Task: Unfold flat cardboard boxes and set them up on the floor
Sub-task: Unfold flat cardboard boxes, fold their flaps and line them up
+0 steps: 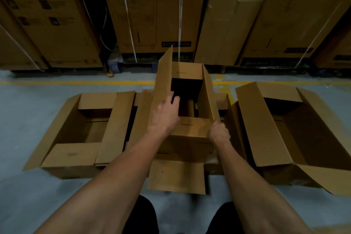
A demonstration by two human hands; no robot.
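Evidently light but floppy, the middle box (190, 135) wants holds at stiff corners: right hand (219, 132) pinches its near-right corner, left hand (166, 114) lies flat inside its left flap (161, 85).

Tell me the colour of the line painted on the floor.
Yellow; the line shows in the head view.

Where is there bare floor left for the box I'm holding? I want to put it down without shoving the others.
Bare floor lies near-left, in front of the left box, and beyond the boxes up to the yellow line. Between the left box and right box it is crowded: flaps and the middle box, held by the left hand and right hand.
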